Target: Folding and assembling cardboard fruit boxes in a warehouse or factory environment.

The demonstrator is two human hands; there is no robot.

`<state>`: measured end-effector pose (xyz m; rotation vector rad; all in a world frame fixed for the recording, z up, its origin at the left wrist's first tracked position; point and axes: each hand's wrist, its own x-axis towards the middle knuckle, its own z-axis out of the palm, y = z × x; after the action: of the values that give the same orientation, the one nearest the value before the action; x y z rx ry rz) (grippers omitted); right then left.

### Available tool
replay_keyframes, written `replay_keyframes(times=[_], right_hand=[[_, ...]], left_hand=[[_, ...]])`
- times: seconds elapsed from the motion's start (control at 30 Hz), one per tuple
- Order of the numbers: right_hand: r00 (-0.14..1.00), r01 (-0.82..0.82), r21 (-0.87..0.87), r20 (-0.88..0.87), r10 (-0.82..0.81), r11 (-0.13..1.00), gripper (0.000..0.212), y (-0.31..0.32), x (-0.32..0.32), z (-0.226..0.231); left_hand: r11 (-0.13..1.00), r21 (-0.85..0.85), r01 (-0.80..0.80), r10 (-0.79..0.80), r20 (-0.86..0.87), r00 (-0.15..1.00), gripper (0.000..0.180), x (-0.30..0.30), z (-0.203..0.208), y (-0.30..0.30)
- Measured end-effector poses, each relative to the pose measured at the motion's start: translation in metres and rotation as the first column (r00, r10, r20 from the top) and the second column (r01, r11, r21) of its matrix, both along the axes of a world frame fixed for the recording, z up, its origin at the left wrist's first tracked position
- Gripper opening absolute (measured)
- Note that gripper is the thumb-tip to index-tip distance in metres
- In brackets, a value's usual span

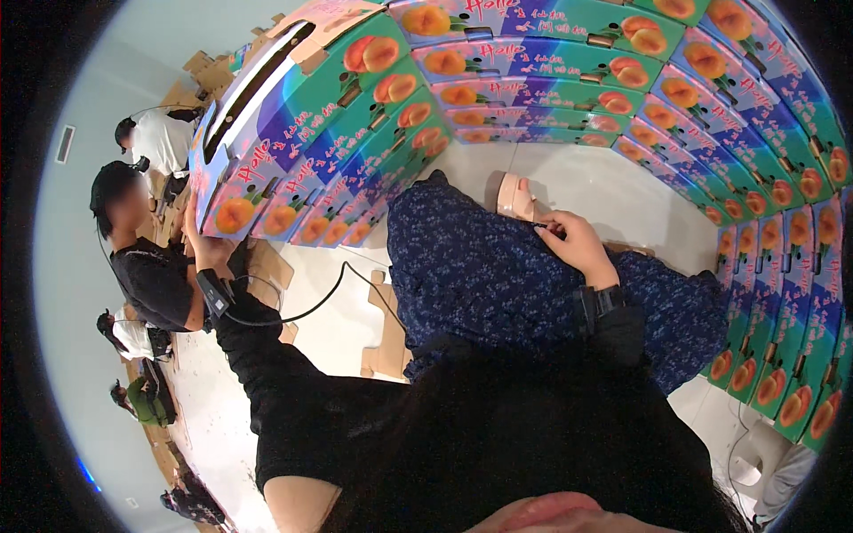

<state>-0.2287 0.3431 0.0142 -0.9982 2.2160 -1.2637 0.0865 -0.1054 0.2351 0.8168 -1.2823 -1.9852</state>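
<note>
Your left hand [197, 242] presses flat on the colourful fruit-printed cardboard box [267, 133] at upper left; it may slide off the stack. Your right hand [577, 244], half-closed, rests on the blue floral trousers [480, 266].

The left hand [197, 242] presses against the end of a colourful fruit box [267, 133] atop a leaning stack. The right hand [577, 244] rests on a blue-patterned lap [498, 275], fingers [549, 224] curled beside a tan sandal [515, 195].

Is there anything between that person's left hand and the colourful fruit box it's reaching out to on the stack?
Nothing visible. The left hand already lies against the lower end of the tilted fruit box atop the left stack, with no gap or object between. The right hand rests apart on the blue patterned lap.
</note>
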Motion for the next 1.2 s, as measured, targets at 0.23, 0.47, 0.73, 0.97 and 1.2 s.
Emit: replay_keyframes(times=[0.23, 0.47, 0.73, 0.97, 1.2], right_hand=[[1.000, -0.010, 0.005, -0.027, 0.010, 1.000, 0.024, -0.001, -0.002, -0.008], [0.999, -0.007, 0.034, -0.044, 0.008, 0.999, 0.024, 0.000, -0.003, -0.009], [1.000, -0.009, 0.069, -0.017, 0.010, 0.998, 0.025, -0.001, -0.002, -0.009], [0.999, -0.011, 0.114, -0.031, 0.015, 0.993, 0.024, 0.001, -0.001, -0.007], [1.000, -0.013, 0.075, -0.001, 0.013, 0.997, 0.023, 0.002, -0.002, -0.012]], left_hand=[[0.999, -0.003, -0.041, 0.041, 0.018, 0.999, 0.050, -0.006, 0.003, 0.008], [1.000, -0.001, -0.016, 0.016, 0.027, 1.000, 0.051, -0.009, 0.003, 0.010], [0.999, 0.044, 0.020, -0.021, 0.028, 0.999, 0.053, -0.002, -0.001, -0.007], [0.997, 0.075, 0.013, -0.015, 0.016, 1.000, 0.064, -0.003, -0.004, -0.002], [0.900, -0.200, -0.388, 0.304, -0.351, 0.886, 0.070, -0.013, -0.016, 0.043]])
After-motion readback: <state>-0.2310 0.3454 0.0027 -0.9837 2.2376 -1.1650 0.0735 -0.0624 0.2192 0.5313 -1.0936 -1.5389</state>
